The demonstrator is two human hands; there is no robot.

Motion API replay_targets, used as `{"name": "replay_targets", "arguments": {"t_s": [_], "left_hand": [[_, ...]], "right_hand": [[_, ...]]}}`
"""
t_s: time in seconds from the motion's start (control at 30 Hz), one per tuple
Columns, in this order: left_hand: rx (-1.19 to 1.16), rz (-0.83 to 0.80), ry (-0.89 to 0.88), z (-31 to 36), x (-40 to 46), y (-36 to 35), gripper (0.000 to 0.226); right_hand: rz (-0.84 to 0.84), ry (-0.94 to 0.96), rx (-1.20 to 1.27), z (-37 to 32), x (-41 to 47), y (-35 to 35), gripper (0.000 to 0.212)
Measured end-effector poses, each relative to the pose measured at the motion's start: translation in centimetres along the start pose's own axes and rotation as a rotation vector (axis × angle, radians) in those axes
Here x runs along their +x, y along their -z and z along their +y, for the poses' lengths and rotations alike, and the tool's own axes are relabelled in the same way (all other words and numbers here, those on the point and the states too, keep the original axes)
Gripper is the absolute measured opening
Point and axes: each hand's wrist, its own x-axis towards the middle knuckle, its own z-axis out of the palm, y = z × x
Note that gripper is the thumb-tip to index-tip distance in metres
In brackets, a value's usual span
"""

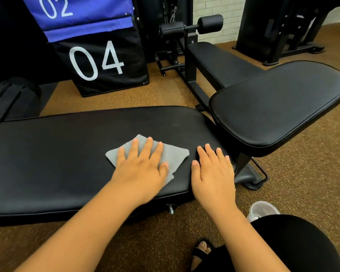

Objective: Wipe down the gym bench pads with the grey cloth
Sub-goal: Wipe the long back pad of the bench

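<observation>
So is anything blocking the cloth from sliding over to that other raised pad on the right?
Partly. The right hand rests flat on the long pad, right beside the grey cloth under the left hand, toward the raised pad. There is also a gap and step up between the pads.

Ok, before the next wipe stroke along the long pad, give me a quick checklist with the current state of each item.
1. Grey cloth lies flat on the long back pad: ok.
2. Left hand presses on the cloth with straight, spread fingers: ok.
3. Right hand rests flat on the pad's end beside the cloth, apart from it, bracing: ok.
4. Path to the left along the pad is bare of objects: ok.
5. Seat pad, raised and tilted next to the back pad, has nothing on it; whether it has been wiped: cannot tell.
6. Whether the cloth is damp or dirty underneath: cannot tell.
</observation>
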Motion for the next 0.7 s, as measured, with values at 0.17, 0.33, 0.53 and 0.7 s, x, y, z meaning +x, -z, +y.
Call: {"name": "replay_targets", "arguments": {"t_s": [0.17, 0.33, 0.53, 0.7], "left_hand": [[-0.041, -0.067, 0.095, -0.9, 7.4, 1.3, 0.059], [-0.039, -0.050, 0.101, 0.1, 8.8, 1.3, 0.060], [-0.033, -0.006, -0.037, 1.4, 3.0, -0.1, 0.060], [-0.034, -0.055, -0.038, 0.7, 5.2, 0.6, 0.060]], "right_hand": [[-0.004, -0.001, 0.003, 0.0, 0.0, -0.1, 0.064], [-0.010, -0.006, 0.008, -0.1, 0.0, 0.0, 0.065], [0.010, -0.003, 0.008, -0.1, 0.1, 0.0, 0.063], [0.020, -0.011, 0.010, -0.1, 0.2, -0.3, 0.060]]}}
